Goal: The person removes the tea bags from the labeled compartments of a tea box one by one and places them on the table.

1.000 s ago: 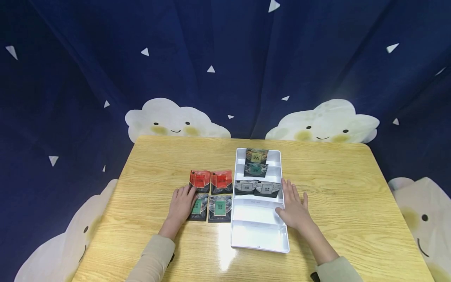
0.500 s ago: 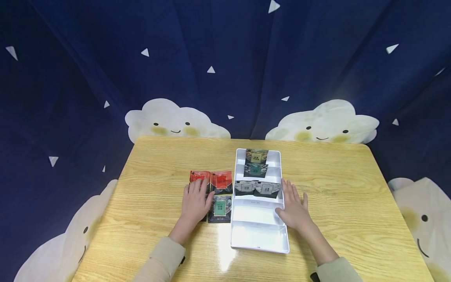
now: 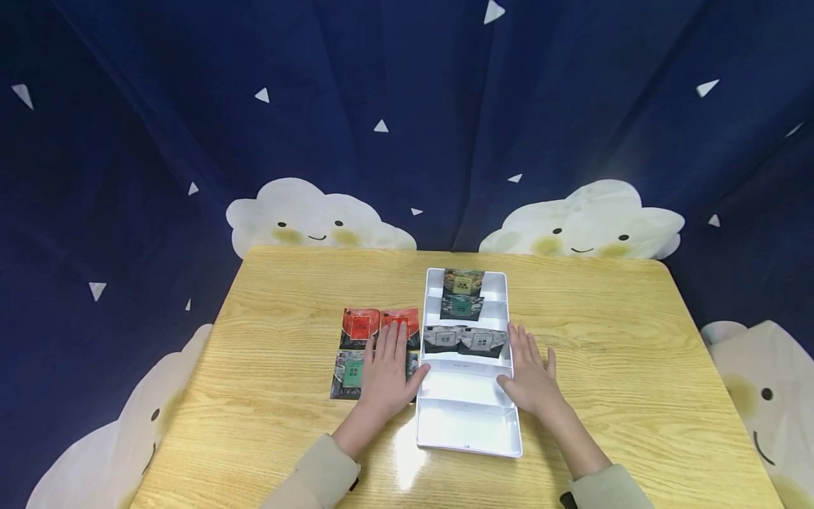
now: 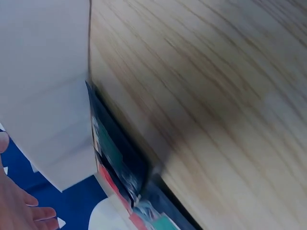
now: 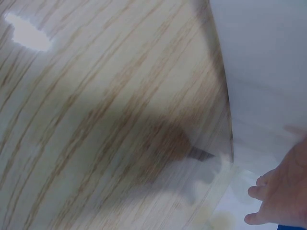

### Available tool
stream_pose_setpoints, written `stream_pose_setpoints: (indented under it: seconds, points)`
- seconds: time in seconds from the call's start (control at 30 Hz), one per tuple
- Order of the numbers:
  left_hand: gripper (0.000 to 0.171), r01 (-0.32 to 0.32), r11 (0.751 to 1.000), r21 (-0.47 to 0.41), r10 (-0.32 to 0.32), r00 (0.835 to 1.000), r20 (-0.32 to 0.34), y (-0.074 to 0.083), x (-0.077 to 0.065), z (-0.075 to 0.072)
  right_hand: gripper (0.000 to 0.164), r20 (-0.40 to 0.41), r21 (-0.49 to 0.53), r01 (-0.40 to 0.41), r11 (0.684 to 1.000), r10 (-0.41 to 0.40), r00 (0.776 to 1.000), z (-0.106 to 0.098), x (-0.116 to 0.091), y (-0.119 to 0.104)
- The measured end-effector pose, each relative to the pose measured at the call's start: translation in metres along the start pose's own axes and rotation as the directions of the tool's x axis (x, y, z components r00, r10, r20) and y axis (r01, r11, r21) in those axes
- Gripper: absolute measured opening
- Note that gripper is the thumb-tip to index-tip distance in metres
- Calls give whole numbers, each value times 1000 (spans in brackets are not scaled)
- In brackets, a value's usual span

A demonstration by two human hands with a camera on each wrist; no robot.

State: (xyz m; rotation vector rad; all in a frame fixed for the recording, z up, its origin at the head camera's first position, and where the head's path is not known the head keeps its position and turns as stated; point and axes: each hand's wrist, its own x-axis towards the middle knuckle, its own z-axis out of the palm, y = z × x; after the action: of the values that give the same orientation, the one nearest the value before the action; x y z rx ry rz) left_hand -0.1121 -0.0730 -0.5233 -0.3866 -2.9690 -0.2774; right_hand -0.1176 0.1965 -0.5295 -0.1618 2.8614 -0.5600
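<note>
In the head view my left hand (image 3: 386,378) lies over the right-hand green-labelled pouch (image 3: 412,364), covering most of it. Its fingers are straight and reach onto the right red pouch (image 3: 407,318); the thumb points at the left rim of a white divided tray (image 3: 469,428). Beside the hand lie another green-labelled pouch (image 3: 343,375) and a red pouch (image 3: 360,327). On the tray's right side rests my right hand (image 3: 533,378), fingers extended along the wall and thumb at the rim. Both hands appear partly in the wrist views, near the tray's white outer wall (image 4: 43,52).
Inside the tray, a yellow-labelled pouch (image 3: 463,283), a green-labelled pouch (image 3: 461,307) and two grey pouches (image 3: 482,342) stand tilted in the far compartments. A wooden table (image 3: 610,339) carries everything, with a dark blue curtain (image 3: 356,85) behind it.
My left hand has moved right, from the left green-labelled pouch to the right one, uncovering most of the left pouch. The right hand and the tray have stayed in place.
</note>
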Motion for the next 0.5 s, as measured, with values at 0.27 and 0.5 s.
stream_pose_setpoints:
  seconds: [0.27, 0.5]
  points:
    - [82, 19, 998, 54, -21, 999, 42, 12, 3, 5, 96, 1, 1, -2, 1000, 2, 1000, 0, 1, 0]
    - [85, 30, 994, 102, -40, 994, 101, 19, 6, 5, 95, 2, -1, -3, 1000, 3, 1000, 0, 0, 0]
